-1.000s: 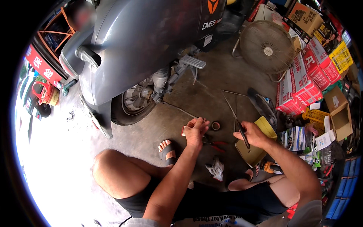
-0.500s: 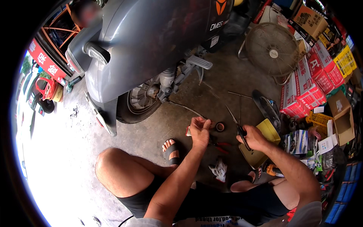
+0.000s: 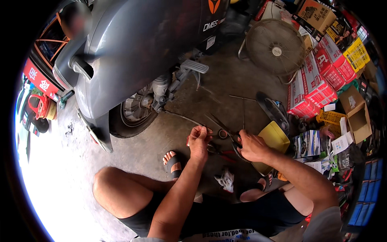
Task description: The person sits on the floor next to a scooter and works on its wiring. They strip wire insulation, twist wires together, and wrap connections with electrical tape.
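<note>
My left hand (image 3: 198,142) is closed in a pinch on the end of a thin cable (image 3: 183,117), which runs out from the scooter's rear wheel hub. A small red bit shows at the hand's left side. To the right, my right hand (image 3: 253,147) grips a pair of black scissors (image 3: 221,123) by the handles. The blades are parted and point up and left toward the cable, apart from it. A roll of tape (image 3: 222,134) lies on the floor between the hands. Below it are red-handled pliers (image 3: 227,157), partly behind my left hand.
The grey scooter (image 3: 141,56) with its rear wheel (image 3: 135,117) stands ahead. A yellow tray (image 3: 275,136), a T-handle wrench (image 3: 243,111) and a crumpled white rag (image 3: 226,180) lie around my hands. A round floor fan (image 3: 276,51) and red-white cartons (image 3: 312,86) stand to the right.
The scissors have come nearer my left hand and their blades have spread apart. My left hand keeps its pinch on the cable. The whole view has shifted slightly.
</note>
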Tool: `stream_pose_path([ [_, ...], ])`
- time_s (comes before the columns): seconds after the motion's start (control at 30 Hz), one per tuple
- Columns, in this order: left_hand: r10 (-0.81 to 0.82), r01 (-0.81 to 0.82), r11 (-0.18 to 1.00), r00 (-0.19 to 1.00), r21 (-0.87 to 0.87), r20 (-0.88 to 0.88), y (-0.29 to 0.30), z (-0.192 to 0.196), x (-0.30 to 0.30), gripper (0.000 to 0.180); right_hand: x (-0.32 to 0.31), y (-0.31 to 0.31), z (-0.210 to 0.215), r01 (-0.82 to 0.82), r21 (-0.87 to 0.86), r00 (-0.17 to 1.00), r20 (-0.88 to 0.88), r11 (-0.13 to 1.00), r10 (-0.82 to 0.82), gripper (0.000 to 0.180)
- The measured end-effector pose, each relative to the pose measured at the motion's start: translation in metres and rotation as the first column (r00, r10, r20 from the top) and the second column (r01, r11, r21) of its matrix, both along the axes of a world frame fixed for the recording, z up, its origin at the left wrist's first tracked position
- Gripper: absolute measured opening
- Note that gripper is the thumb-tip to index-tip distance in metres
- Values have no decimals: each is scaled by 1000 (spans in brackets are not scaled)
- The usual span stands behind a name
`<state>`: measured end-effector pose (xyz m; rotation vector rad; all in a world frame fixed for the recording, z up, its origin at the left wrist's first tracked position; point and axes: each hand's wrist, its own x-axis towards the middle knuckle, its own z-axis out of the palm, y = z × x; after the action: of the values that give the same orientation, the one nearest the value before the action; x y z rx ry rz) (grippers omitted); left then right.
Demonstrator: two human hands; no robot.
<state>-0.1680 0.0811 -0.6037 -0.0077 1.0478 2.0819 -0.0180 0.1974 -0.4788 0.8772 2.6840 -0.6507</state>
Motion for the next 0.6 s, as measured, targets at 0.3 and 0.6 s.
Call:
stream_pose_path([
  [0.3,-44,10,973,989,232,142,1,-14,0,7,-3,-15,9,-138,228,989,87,964,121,50],
  [0.6,-62,-3,966,968,258,243,0,-6,4,9,-8,-13,13,-163,218,984,109,962,142,51],
])
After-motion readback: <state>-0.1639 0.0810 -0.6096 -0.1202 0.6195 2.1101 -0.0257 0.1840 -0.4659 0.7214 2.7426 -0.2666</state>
